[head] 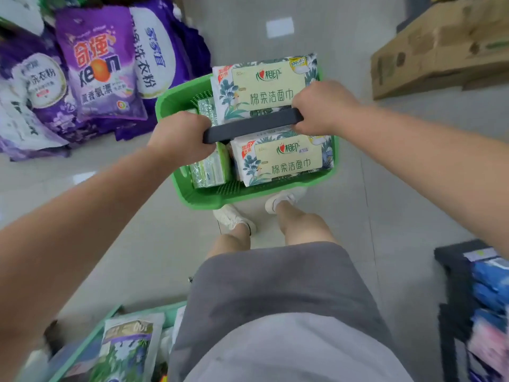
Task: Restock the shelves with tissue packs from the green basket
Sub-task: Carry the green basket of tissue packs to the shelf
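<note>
A: Floor [316, 37] is seen as pale grey tile, glossy, with light patches reflected. Purple detergent bags [102, 64] are piled at upper left, partly cut off by the frame edge. A cardboard box [440, 48] is cropped at upper right.

B: Noted. Basket?

A: Green basket [248, 195] is held above the floor, just ahead of the white shoes [234, 217]. Its far wall is hidden behind the packs. Two large floral tissue packs [286, 161] are seen lying flat inside, small green packs [210, 169] beside them on the left, partly covered.

B: Grip state?

A: Black handle [253, 125] is clasped at both ends: left hand [183, 136] curled tight around one end, right hand [322, 106] curled tight around the other. Fingertips are hidden under the bar.

B: Edges?

A: Blurred dark rack with blue packs [487, 293] at lower right; a second green crate [91, 337] at lower left, contents hard to make out.
</note>
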`<state>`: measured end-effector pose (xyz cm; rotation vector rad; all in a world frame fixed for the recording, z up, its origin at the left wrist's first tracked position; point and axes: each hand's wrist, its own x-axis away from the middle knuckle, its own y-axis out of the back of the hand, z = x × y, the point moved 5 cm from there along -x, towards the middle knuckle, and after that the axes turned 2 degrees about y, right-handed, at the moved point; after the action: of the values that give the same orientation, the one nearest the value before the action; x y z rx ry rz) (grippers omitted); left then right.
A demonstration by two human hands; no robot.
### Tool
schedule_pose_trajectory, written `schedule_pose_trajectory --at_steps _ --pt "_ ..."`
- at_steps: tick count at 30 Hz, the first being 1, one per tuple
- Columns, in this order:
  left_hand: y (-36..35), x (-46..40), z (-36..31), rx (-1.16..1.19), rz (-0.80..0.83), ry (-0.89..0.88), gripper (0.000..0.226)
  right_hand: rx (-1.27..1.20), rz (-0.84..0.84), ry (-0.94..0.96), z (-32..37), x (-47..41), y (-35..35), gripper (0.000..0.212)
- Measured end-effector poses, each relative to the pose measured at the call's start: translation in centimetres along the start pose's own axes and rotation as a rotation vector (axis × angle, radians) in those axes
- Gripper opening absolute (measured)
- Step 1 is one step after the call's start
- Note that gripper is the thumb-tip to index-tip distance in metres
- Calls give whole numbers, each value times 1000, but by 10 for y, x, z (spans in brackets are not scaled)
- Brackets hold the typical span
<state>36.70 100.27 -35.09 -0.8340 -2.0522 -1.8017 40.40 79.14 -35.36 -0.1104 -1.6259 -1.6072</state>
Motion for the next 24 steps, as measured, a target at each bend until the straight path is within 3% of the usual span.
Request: schedule_pose_trajectory --at_steps 12,24 --pt "22 -143 -253 -290 160 -407 16 -353 -49 -487 -214 149 -69 13" --pt "26 -233 -483 -505 326 -852 11 -642 -47 -972 -327 277 -115 19"
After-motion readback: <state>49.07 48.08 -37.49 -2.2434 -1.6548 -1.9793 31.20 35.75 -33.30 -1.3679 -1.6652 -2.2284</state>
